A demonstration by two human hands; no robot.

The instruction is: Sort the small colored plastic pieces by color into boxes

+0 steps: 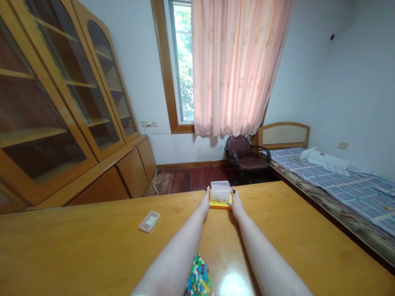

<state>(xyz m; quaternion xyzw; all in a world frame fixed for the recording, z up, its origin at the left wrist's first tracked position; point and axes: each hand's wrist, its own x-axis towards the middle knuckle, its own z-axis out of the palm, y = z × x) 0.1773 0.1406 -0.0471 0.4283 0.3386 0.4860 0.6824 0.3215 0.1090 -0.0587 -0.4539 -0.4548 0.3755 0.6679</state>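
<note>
Both my arms reach out over the wooden table. My left hand [205,201] is closed on the left side of a flat yellow-orange box [221,204], and my right hand [237,202] grips its right side. On top of that box sits a clear plastic container [220,190], which looks tilted toward me. Its contents cannot be made out. Close to me, partly hidden by my left forearm, lies a pile of small coloured building bricks [199,275] in blue, green, white and yellow.
Left of my arms, a small clear plastic case [149,222] with something white inside rests on the wooden table [92,242]. Beyond the far edge stands a brown office chair [242,153]. A bed [336,176] is on the right, and a glass-door cabinet [77,78] lines the left wall.
</note>
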